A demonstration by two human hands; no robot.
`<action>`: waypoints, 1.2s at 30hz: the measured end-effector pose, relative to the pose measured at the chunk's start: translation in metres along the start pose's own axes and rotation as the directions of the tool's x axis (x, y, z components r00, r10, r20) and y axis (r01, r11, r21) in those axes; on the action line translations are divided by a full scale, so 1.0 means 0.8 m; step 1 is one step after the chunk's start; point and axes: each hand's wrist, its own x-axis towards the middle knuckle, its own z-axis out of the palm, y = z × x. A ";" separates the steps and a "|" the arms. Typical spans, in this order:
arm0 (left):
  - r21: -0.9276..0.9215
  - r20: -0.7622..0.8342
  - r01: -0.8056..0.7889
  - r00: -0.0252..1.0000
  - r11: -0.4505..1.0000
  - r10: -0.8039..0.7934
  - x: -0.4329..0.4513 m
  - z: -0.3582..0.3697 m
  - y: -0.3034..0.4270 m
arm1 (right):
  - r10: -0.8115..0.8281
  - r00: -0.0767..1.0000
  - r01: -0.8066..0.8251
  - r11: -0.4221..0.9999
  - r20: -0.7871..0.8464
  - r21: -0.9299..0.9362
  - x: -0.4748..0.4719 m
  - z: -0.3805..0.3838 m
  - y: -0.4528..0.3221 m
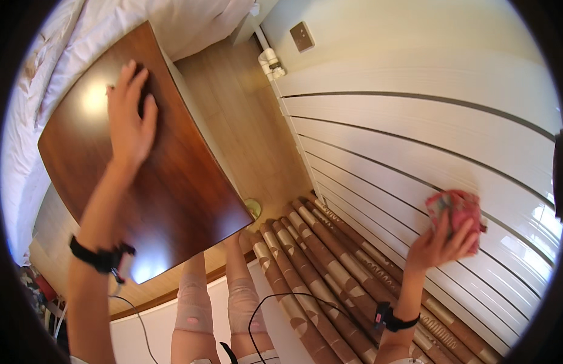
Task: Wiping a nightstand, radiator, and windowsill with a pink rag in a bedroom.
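Observation:
My left hand (133, 118) rests, fingers spread, on the glossy brown wooden top (172, 195) of a small cabinet or stool; nothing is in its grasp. On the right, my right hand (440, 243) presses a folded pink and grey patterned cloth (456, 214) against the front of a white slatted radiator (377, 150). The fingers lie over the cloth and cover part of it. Each wrist wears a black strap with a small device and a cable.
Brown and gold patterned curtains (317, 273) hang in folds beside the radiator. White bedding (208, 22) borders the wooden top. A pipe valve (272, 63) and a wall socket plate (302, 36) sit past the radiator's far end. A greenish round object (252, 208) is on the wood floor (236, 113).

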 end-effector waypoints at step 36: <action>0.223 0.173 0.124 0.971 0.967 -0.164 -0.141 0.008 0.205 | -0.353 0.802 0.199 0.919 0.482 0.341 -0.170 0.076 -0.122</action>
